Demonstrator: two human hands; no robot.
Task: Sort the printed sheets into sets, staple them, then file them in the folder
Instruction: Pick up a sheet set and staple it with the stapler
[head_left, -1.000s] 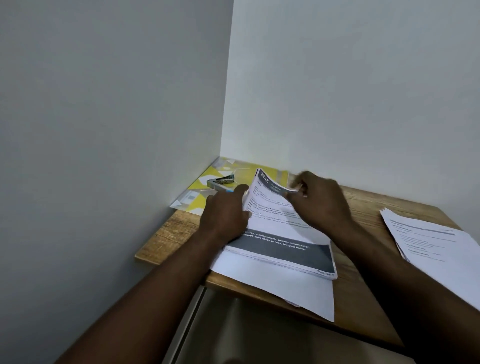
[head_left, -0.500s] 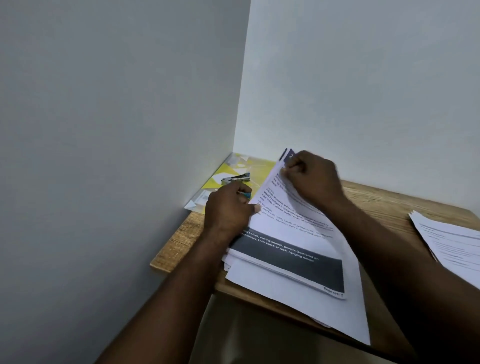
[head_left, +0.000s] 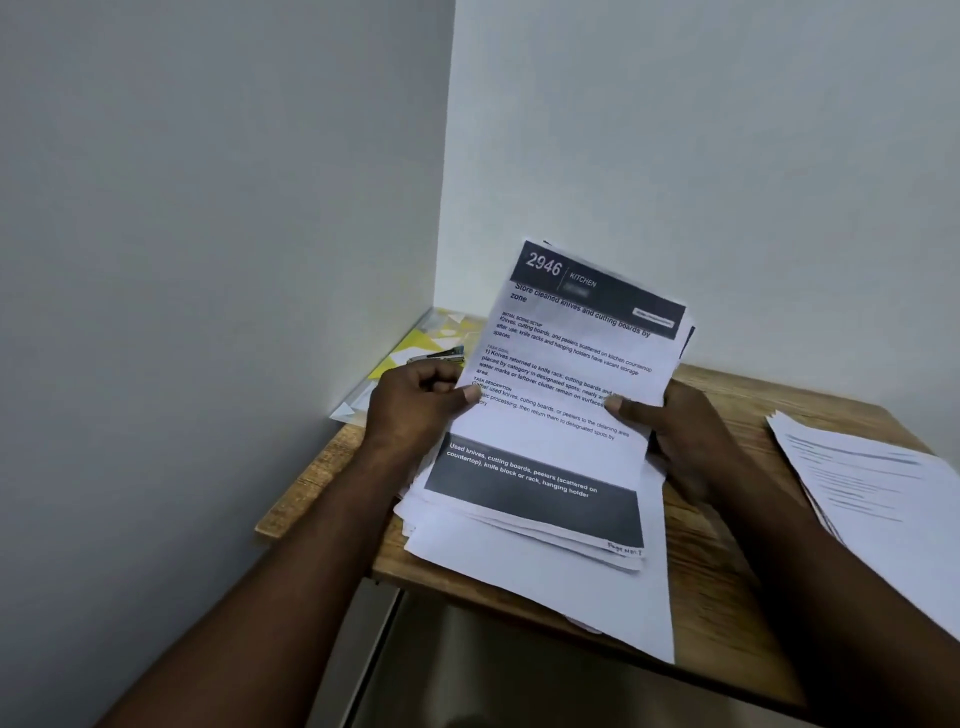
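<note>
A person's left hand (head_left: 415, 410) and right hand (head_left: 675, 441) hold a bundle of printed sheets (head_left: 550, 415) between them. Each hand pinches one side edge, thumb on the front page and fingers behind. The bundle's top tilts up and away from the hands, and its bottom rests on more loose paper on the wooden worktop (head_left: 727, 597). The paper looks light, thin and floppy, and the pages are likely to fan or slide apart. It would be best gripped at both side edges and squared up by tapping one edge on the worktop. The front page has a dark banner reading "2946" and "KITCHEN", then the heading "Store cleaned knives and cutting boards by zone". A lower dark band reads "Used knives, cutting boards, peelers (scattered on countertop), knife block or rack, hanging holder". A handwritten corner note is too small to read. Just beyond the left hand a stapler (head_left: 439, 356) lies on a yellow patterned folder (head_left: 415, 340). Well to the right of the right hand lies a second pile (head_left: 872, 478) of pages.
</note>
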